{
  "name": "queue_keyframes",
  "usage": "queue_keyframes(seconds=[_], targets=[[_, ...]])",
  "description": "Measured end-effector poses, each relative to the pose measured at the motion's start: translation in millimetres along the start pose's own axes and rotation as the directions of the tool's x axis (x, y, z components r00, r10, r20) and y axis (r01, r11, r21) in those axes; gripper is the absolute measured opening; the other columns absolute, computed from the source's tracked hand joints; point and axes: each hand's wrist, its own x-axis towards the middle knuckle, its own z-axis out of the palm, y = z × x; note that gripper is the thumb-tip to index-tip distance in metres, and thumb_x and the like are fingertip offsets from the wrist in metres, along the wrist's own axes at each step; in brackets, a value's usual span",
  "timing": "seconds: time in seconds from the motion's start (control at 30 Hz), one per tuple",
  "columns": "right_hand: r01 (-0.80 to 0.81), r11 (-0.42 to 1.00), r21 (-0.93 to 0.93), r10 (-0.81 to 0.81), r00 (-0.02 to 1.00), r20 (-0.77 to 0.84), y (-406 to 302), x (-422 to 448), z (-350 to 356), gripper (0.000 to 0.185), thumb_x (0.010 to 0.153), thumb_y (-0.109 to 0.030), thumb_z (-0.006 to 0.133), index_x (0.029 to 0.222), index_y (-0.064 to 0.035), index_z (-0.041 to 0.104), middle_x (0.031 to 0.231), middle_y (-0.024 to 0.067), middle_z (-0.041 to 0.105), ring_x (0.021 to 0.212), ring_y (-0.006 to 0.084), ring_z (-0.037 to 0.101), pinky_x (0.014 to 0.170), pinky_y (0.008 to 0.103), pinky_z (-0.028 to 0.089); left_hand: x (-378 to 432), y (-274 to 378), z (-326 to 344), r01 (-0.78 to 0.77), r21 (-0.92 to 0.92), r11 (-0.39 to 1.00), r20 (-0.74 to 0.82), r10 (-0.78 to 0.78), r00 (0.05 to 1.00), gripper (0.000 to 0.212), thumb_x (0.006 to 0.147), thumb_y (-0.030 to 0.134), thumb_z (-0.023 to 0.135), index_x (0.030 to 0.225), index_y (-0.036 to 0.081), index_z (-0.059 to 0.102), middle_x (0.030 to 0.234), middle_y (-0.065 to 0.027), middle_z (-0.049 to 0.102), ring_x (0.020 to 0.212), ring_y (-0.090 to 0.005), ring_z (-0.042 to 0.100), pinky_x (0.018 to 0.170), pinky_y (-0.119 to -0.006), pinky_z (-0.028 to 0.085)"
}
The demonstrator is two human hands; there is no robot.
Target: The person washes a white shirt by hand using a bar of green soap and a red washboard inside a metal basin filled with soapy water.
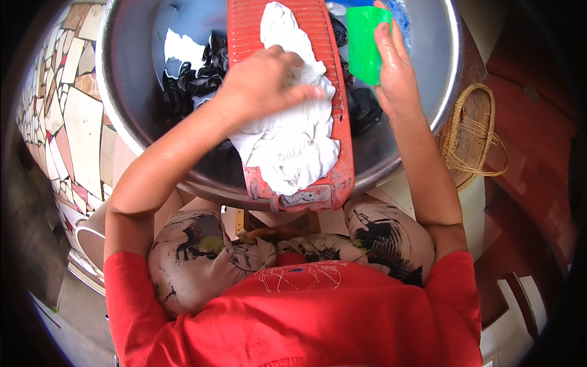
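A crumpled white cloth (293, 142) lies bunched along a ridged red plastic washboard (247, 27). The board rests inside a large metal basin (451, 55), its lower end over the near rim. My left hand (266, 82) is over the middle of the cloth, thumb and fingers apart and slightly blurred; whether it touches the fabric is unclear. Held upright in my right hand (396, 64), right of the board, is a bright green bar of soap (367, 46), thumb on its near side and fingers mostly hidden behind it.
Dark wet clothes (195, 82) lie in the basin left of the board, and another dark cloth (364, 108) is on its right. Blue fabric (400, 13) shows at the far right inside. A wicker basket (467, 137) stands outside, right of the basin.
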Motion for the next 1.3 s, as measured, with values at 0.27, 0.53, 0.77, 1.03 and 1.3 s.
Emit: queue_keyframes(seconds=[0.27,0.53,0.77,1.03,1.3], targets=[[-0.026,0.997,0.079,0.029,0.999,-0.034,1,-18,-10,0.052,0.1,-0.033,0.049,0.143,-0.0073,0.036,0.128,0.0042,0.052,0.117,0.0111,0.047,0.1,0.0244,0.036,-16,-37,-2,0.167,-0.75,0.64,-0.071,-0.329,0.941,0.015,0.095,0.021,0.055,0.09,0.008,0.057,0.09,-0.0039,0.063,0.084,-0.0139,0.062,0.073,-0.032,0.05],[-0.013,0.998,0.067,0.013,1.0,-0.002,-7,-17,8,0.051,0.099,-0.033,0.051,0.141,-0.0073,0.04,0.125,0.0034,0.053,0.114,0.0101,0.049,0.095,0.0241,0.039,-19,-115,-47,0.023,-0.985,0.171,-0.092,-0.633,0.768,0.046,0.086,0.021,0.058,0.128,0.002,0.052,0.097,-0.0127,0.065,0.094,-0.0233,0.064,0.085,-0.038,0.052],[-0.076,0.997,-0.002,0.076,0.997,-0.012,-5,-22,5,0.053,0.098,-0.038,0.052,0.141,-0.0095,0.041,0.121,0.0027,0.055,0.109,0.0095,0.051,0.092,0.0227,0.04,37,-64,-14,0.236,0.187,0.954,-0.236,-0.189,0.953,0.085,0.076,0.059,0.068,0.144,0.017,0.038,0.115,-0.0242,0.06,0.104,-0.032,0.064,0.08,-0.043,0.053],[-0.05,0.994,0.098,0.053,0.998,-0.028,-18,-32,-4,0.05,0.1,-0.036,0.048,0.142,-0.0094,0.041,0.135,0.0038,0.048,0.126,0.0132,0.04,0.107,0.0271,0.028,15,-48,-33,0.11,0.195,0.975,0.074,-0.126,0.989,0.033,0.09,0.036,0.059,0.104,0.006,0.062,0.081,-0.0105,0.068,0.081,-0.0262,0.067,0.069,-0.039,0.049],[0.066,0.949,0.308,-0.032,0.993,-0.113,-26,-28,-16,0.049,0.094,-0.036,0.06,0.135,-0.0102,0.049,0.118,0.0026,0.057,0.108,0.0101,0.051,0.093,0.0255,0.041,-50,102,-175,-0.258,-0.443,0.859,-0.623,-0.088,0.778,0.018,0.094,0.014,0.055,0.106,0.001,0.059,0.085,0.0003,0.054,0.077,-0.0085,0.05,0.067,-0.021,0.041]])
